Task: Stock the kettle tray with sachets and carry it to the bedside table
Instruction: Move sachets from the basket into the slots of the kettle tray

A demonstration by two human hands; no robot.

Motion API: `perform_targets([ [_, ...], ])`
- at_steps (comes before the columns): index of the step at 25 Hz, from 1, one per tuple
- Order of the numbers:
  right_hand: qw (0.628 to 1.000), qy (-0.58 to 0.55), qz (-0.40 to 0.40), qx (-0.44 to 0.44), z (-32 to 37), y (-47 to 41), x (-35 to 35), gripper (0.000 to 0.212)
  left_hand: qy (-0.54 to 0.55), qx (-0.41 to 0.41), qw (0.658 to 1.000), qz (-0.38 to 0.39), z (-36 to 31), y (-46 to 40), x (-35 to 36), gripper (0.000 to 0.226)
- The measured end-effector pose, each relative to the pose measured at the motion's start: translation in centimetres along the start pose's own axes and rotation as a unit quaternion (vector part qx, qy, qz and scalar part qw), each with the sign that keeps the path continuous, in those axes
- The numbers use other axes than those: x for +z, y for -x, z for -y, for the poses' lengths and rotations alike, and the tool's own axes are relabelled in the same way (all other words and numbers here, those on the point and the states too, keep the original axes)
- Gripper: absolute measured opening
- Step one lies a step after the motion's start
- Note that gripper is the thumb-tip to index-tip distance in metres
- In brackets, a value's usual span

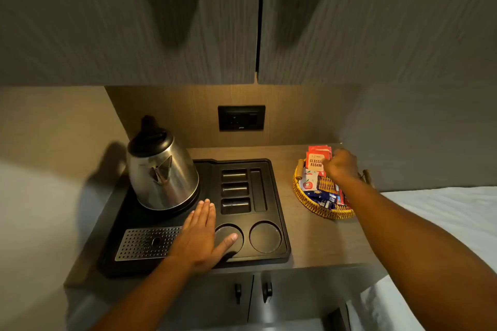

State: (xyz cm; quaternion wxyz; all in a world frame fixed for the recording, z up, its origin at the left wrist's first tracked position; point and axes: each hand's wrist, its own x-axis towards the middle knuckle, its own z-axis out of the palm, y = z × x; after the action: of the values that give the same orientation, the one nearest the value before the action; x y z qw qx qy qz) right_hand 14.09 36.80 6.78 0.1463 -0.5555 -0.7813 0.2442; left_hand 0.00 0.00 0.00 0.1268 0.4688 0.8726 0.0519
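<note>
A black kettle tray [279, 223] lies on the wooden counter, with a steel kettle [161, 169] on its left rear corner. Its sachet slots [235, 191] and two round cup wells [265, 236] hold nothing. My left hand [204, 236] rests flat on the tray, fingers together, beside the left well. To the right stands a wicker basket [322, 208] with several sachets, blue and white ones lying flat. My right hand [340, 166] is over the basket, fingers closed on red tea sachets [314, 160] standing at its far edge.
A perforated metal drip grate [146, 243] fills the tray's front left. A black wall socket [241, 118] sits above the counter. Overhead cabinet doors [188, 21] hang close above. White bedding [443, 212] lies to the right; cabinet doors with black handles [252, 290] are below.
</note>
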Motion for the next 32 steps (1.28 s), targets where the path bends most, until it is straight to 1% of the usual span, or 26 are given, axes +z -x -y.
perform_targets([
  [2, 0.998, -0.036, 0.009, 0.053, 0.7, -0.7, 0.8, 0.029, 0.007, 0.000, 1.000, -0.016, 0.0, -0.1, 0.1, 0.109],
  [3, 0.997, -0.040, 0.017, 0.066, 1.0, -0.9, 1.3, 0.033, 0.001, -0.003, 1.000, -0.021, 0.1, 0.0, 0.0, 0.108],
  [5, 0.997, -0.031, 0.016, 0.069, 1.4, -1.3, 2.6, 0.038, 0.003, -0.007, 1.000, -0.023, 0.1, -0.1, 0.2, 0.108],
  [10, 0.996, -0.016, -0.002, 0.087, 1.5, -2.5, 3.7, 0.047, -0.006, -0.015, 1.000, -0.002, 0.0, 0.0, -0.1, 0.111],
  [13, 0.995, -0.003, -0.009, 0.099, 1.4, -2.8, 3.8, 0.042, -0.012, -0.013, 1.000, 0.003, -0.2, 0.1, -0.4, 0.111],
  [15, 0.993, -0.017, -0.007, 0.115, 1.5, -2.8, 3.5, 0.035, -0.008, -0.014, 1.000, 0.004, -0.3, 0.3, -0.5, 0.111],
  [17, 0.991, -0.039, 0.014, 0.131, 1.6, -2.8, 2.6, 0.024, -0.006, -0.014, 1.000, 0.005, -0.4, 0.4, -0.6, 0.112],
  [19, 0.988, -0.051, 0.049, 0.134, 1.8, -2.4, 1.0, 0.018, -0.007, -0.016, 1.000, 0.006, -0.5, 0.5, -0.8, 0.114],
  [20, 0.989, -0.047, 0.062, 0.126, 2.0, -2.2, 0.0, 0.018, -0.006, -0.017, 1.000, 0.005, -0.4, 0.6, -0.8, 0.114],
  [22, 0.994, -0.042, 0.057, 0.084, 2.8, -1.9, -2.2, 0.018, -0.008, -0.010, 1.000, 0.004, -0.5, 0.5, -0.8, 0.113],
  [24, 0.997, -0.063, 0.049, 0.016, 4.4, -1.3, -3.6, 0.015, -0.005, -0.006, 1.000, 0.002, -0.5, 0.5, -0.8, 0.111],
  [25, 0.994, -0.087, 0.061, -0.024, 5.7, -0.6, -3.7, 0.013, -0.005, -0.006, 1.000, 0.000, -0.4, 0.5, -0.8, 0.111],
  [26, 0.988, -0.110, 0.090, -0.064, 7.2, 0.5, -3.3, 0.013, -0.004, -0.005, 1.000, -0.002, -0.4, 0.4, -0.7, 0.111],
  [28, 0.968, -0.125, 0.171, -0.137, 10.3, 2.8, -0.4, 0.013, 0.001, -0.007, 1.000, -0.004, -0.3, 0.3, -0.6, 0.111],
  [29, 0.958, -0.124, 0.204, -0.157, 11.7, 3.8, 1.7, 0.013, 0.003, -0.008, 1.000, -0.004, -0.3, 0.4, -0.6, 0.111],
  [30, 0.952, -0.123, 0.227, -0.165, 12.9, 4.6, 4.0, 0.013, 0.004, -0.008, 1.000, -0.001, -0.3, 0.4, -0.6, 0.111],
  [32, 0.949, -0.126, 0.246, -0.152, 14.5, 5.4, 7.9, 0.013, 0.006, -0.007, 1.000, 0.006, -0.3, 0.5, -0.7, 0.109],
])
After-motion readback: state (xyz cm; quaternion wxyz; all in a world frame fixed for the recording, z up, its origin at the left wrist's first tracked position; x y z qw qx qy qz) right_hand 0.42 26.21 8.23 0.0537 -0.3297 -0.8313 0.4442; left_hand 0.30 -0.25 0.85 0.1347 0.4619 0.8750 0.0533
